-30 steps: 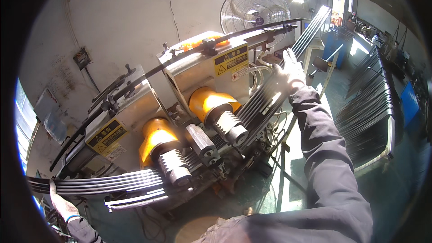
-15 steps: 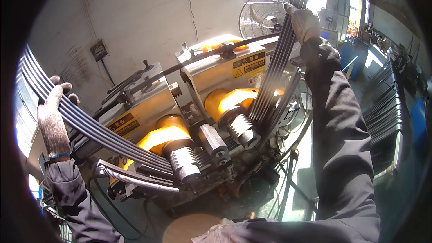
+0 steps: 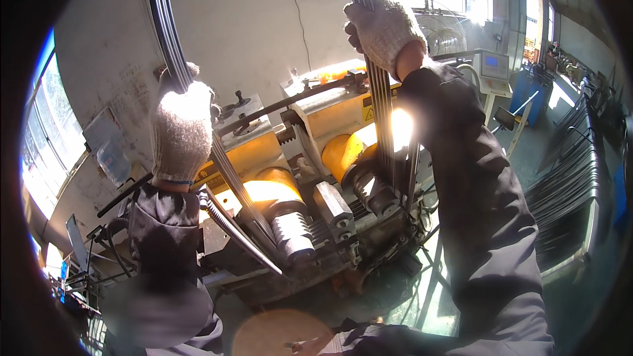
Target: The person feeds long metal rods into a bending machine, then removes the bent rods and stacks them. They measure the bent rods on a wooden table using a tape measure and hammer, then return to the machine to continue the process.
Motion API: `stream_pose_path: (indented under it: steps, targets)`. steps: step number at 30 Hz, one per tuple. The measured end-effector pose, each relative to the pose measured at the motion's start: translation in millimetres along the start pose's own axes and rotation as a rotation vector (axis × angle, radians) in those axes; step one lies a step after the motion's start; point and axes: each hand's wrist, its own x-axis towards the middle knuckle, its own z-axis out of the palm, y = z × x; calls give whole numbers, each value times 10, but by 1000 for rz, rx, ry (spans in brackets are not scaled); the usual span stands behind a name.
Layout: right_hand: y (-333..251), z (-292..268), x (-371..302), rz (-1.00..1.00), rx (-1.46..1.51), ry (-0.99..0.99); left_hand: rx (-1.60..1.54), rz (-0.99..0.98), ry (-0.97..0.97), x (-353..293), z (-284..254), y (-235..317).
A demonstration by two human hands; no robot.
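My left hand [image 3: 181,133], in a pale knitted glove, is closed around a bundle of parallel dark strips [image 3: 165,16] at the left. Those strips run down to a grooved metal roller [image 3: 292,232] and rise out of the picture above. Raised higher, my gloved right hand [image 3: 388,29] grips a second length of dark parallel strips [image 3: 380,102]. Its lower end reaches a second grooved roller [image 3: 373,188]. Whether both lengths form one loop is hidden. Between the rollers sits a metal block [image 3: 335,209]. Yellow housings [image 3: 270,188] stand behind the rollers.
A ribbed hose [image 3: 227,225] curves beside the left roller. A dark bar [image 3: 290,107] crosses above the machine. At the right are a control box [image 3: 493,64], a blue cabinet [image 3: 533,95] and a rack hung with many dark strips [image 3: 560,178]. A fan [image 3: 443,31] stands behind.
My left hand has swung up and right, bringing its strips from a wide leftward bow to nearly upright. My right hand has shifted left with its strips. The view has also shifted.
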Motion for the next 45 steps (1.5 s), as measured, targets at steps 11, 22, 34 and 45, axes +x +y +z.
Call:
stream_pose_path:
  steps: [11, 22, 34, 45]
  targets:
    - [301, 124, 206, -236, -327, 63, -173, 33, 17, -36, 44, -120]
    - [-104, 128, -67, -65, 77, 106, -271, -36, -4, -84, 98, -89]
    - [213, 134, 92, -287, -55, 129, -498, -120, -53, -83, 73, -100]
    - [349, 39, 63, -126, -215, 166, -3, -87, 162, -306, -42, -80]
